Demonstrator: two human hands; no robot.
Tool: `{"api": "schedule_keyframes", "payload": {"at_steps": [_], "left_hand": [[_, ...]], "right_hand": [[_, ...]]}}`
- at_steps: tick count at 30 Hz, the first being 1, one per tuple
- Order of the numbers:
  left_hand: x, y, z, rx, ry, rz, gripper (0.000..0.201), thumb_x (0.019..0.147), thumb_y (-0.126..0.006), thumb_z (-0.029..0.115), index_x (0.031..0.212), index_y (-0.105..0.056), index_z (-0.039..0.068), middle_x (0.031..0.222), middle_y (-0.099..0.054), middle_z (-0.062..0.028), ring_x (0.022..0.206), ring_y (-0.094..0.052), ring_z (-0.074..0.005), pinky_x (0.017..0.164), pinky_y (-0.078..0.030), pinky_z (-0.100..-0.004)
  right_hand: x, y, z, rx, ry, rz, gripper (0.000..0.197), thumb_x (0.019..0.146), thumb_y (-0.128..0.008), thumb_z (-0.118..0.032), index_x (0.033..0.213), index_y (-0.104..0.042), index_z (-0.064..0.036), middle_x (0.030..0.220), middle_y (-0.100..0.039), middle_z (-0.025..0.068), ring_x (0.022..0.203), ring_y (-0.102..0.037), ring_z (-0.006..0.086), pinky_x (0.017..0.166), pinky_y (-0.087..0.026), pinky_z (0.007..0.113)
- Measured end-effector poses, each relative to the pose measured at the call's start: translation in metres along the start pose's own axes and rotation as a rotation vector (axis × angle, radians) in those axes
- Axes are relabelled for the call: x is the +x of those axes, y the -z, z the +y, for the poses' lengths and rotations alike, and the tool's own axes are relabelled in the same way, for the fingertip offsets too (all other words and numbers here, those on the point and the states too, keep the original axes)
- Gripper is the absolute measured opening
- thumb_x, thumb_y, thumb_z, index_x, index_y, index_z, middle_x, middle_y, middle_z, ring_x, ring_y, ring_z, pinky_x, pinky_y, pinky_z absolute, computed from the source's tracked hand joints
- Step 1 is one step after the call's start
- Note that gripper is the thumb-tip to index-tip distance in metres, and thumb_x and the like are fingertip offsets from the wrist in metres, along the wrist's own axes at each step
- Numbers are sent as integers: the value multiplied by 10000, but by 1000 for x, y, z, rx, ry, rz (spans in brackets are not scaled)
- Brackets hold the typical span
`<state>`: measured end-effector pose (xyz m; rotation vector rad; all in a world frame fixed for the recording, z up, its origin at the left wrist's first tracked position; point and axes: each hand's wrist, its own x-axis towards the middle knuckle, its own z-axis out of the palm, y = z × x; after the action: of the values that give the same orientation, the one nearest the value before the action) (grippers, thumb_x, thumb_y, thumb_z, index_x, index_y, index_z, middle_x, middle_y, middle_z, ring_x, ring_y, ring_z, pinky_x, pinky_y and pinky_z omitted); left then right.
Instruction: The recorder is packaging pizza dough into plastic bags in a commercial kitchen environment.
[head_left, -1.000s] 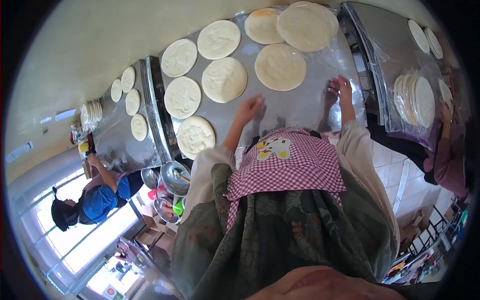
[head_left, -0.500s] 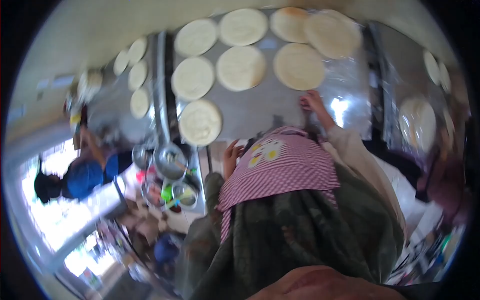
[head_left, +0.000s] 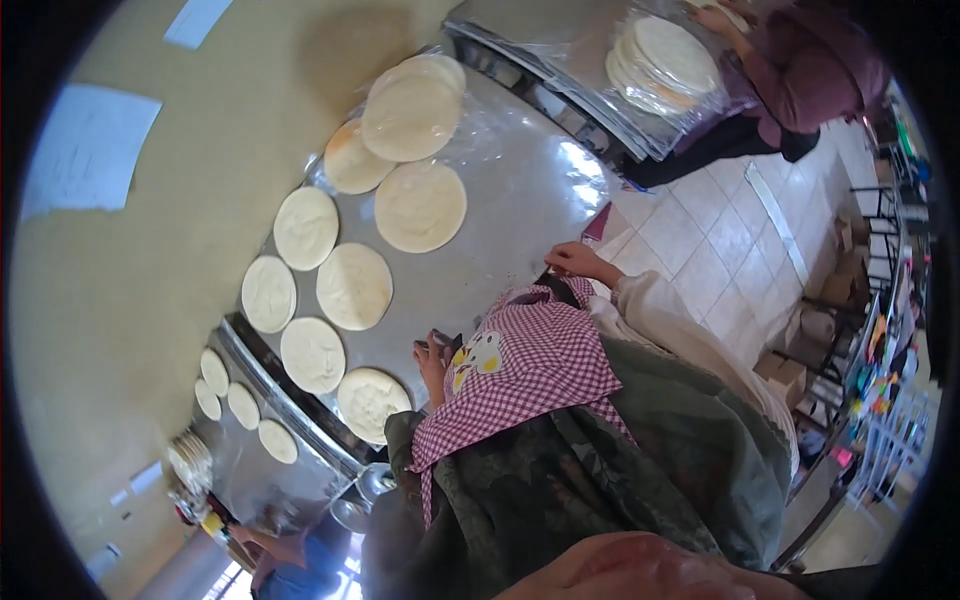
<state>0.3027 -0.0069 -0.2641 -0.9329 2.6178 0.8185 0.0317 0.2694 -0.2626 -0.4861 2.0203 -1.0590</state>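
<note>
Both of my hands are at the near edge of a metal worktable [head_left: 510,180]. My left hand [head_left: 433,365] is raised there, its fingers loosely apart and darkened at the tips; I make out nothing in it. Further right, my right hand [head_left: 580,262] rests its slightly bent fingers on the edge, with nothing visible in them. Several pale round flatbreads lie on the metal. The nearest flatbread [head_left: 373,404] is just left of my left hand. Toward the far end, a large flatbread [head_left: 412,118] overlaps a browned flatbread [head_left: 355,160], beside clear plastic sheeting [head_left: 490,120].
At the upper right, a person in maroon [head_left: 815,70] stands by another table with a plastic-wrapped flatbread stack [head_left: 665,62]. At the lower left, a person in blue [head_left: 300,570] works beside a table with smaller-looking flatbreads [head_left: 243,405]. Metal bowls [head_left: 375,482] stand near my left side.
My view has swung to the right, so the table now slants. My right hand has drawn back from the tabletop to its edge. The flatbreads keep their arrangement.
</note>
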Motion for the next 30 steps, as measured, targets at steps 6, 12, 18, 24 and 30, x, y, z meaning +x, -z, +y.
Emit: {"api": "schedule_keyframes", "payload": {"at_steps": [6,12,18,24,30], "left_hand": [[17,-13,43,161,221,-41,599,816,-448,446,1310,-231,188,1227,-176,-425,1128,-207,-580,868,-321,-556],[33,9,54,166,-76,-122,506,816,-472,398,1254,-365,169,1285,-328,-215,1192,-303,-383,909,-268,-564],[8,38,180,59,-490,-85,445,822,-502,284,1232,-396,150,1284,-310,-236,1186,-295,-398,952,-230,-529],[4,63,178,129,-531,-41,407,823,-500,224,1206,-433,106,1258,-335,-262,1163,-333,-403,945,-296,-419],[-68,-15,61,-205,-125,-113,332,827,-484,219,1133,-501,90,1071,-534,-204,1006,-504,-350,860,-394,-384]], "right_hand": [[-86,53,113,-227,-220,66,313,799,-504,-315,721,-594,-26,643,-600,69,555,-578,138,511,-454,252],[-186,87,235,237,-645,239,242,795,-549,-268,759,-559,-29,641,-599,65,539,-580,147,478,-460,278],[-252,109,262,167,-797,354,304,804,-490,-350,779,-568,-57,670,-602,64,605,-582,166,510,-463,334],[-256,93,232,149,-838,135,256,779,-528,-281,726,-579,-36,638,-599,73,549,-573,160,494,-444,284],[-262,79,276,-97,-743,-96,294,753,-544,-319,732,-584,-28,677,-608,108,586,-595,218,549,-476,350]]}}
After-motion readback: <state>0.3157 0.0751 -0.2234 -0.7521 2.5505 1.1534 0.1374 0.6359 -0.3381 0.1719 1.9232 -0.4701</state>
